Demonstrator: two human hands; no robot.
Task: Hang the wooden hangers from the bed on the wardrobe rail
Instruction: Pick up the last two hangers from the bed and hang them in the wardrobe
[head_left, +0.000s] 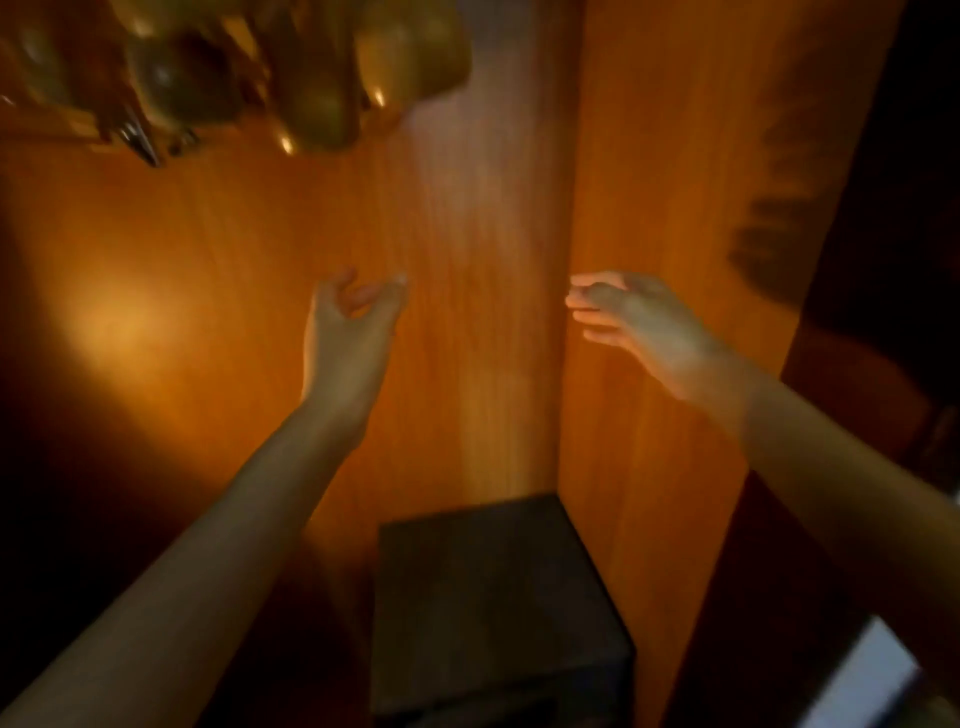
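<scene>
Both bare hands are reaching forward into the open wardrobe, and neither is holding anything. The left hand (353, 317) is showing a loose, fairly wide grip, thumb and fingers spread and slightly curled, palm turned inward. The right hand (639, 322) is showing a narrower but still empty grip, its fingers lying together and pointing left toward the other hand. The two hands are hovering well apart, in front of the back panel (260, 260) of the wardrobe and close to its inner right corner.

The wooden hangers (311, 67) are hanging in a bunch at the top left of the wardrobe, well above the left hand. They are appearing blurred: rounded, glossy golden-brown shoulders packed closely together, catching small bright glints, with dark metal clips (143, 137) showing below them on the left. The rail itself cannot be made out.

A dark box (493, 597) is sitting on the wardrobe floor against the right side panel (675, 182), below the hands.
</scene>
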